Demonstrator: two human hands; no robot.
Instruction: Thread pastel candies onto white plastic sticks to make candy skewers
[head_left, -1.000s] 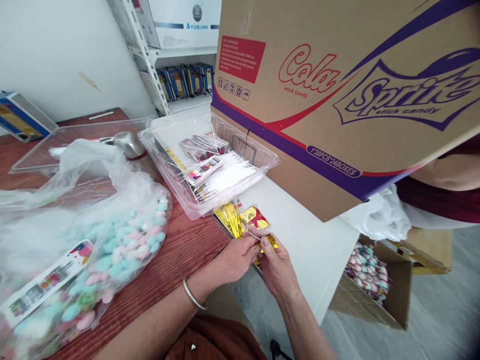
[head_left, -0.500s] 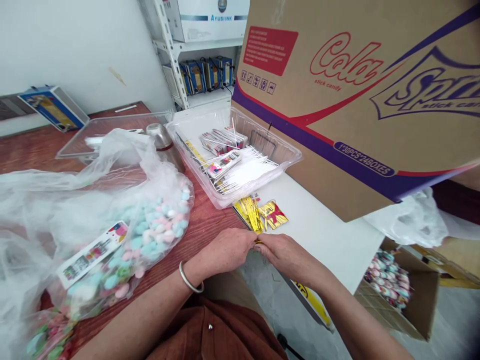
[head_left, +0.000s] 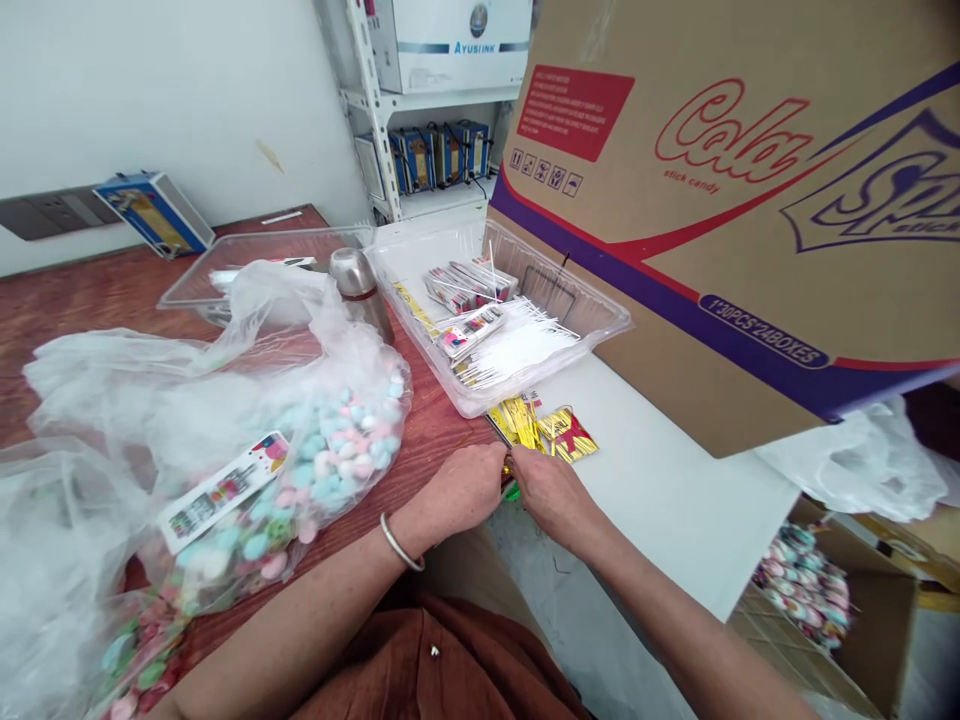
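Note:
My left hand [head_left: 466, 488] and my right hand [head_left: 553, 497] are both closed and meet at the table's front edge, knuckles nearly touching. A gold strip that looks like a twist tie [head_left: 508, 467] shows between them, pinched by my right fingers. Below it peeks a small green bit [head_left: 513, 491] of something mostly hidden by my hands; what my left fingers grip is covered. Just beyond lie loose gold twist ties [head_left: 523, 424] and a bundle of gold ties with a red label [head_left: 571, 433].
A clear plastic tray [head_left: 480, 400] holds white sticks and printed cards. To the left lies a clear bag of pastel candies [head_left: 337, 450] with a card on it. A steel flask [head_left: 358, 285] stands behind. A large carton [head_left: 675, 230] rises at right; an open box [head_left: 877, 610] sits below.
The view has swung slightly left, so the surroundings appear further right. My hands stay together, the right one turned more knuckles-up, and a green bit now shows beneath them.

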